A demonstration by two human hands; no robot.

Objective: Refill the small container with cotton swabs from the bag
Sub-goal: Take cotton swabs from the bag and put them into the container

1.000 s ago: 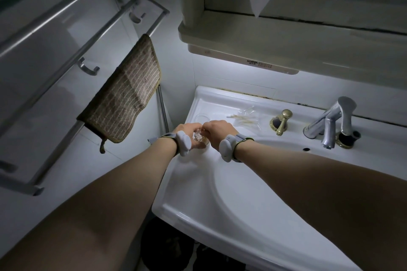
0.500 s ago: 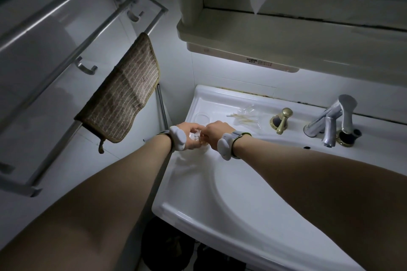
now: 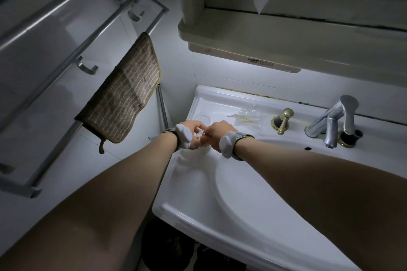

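Both hands had lifted slightly over the sink (image 3: 253,193) edge and drawn closer together. The left hand (image 3: 191,133) curled around the small container (image 3: 200,134); the right hand (image 3: 218,133) pinched at its top. The bag (image 3: 250,116) of cotton swabs (image 3: 244,119) lay on the ledge behind. Steadying the container upright and feeding swabs in parallel would likely avoid spills.

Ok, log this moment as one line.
left hand: holds container | right hand: fingers at container | bag: lying on sink ledge, swabs inside | stage: filling container
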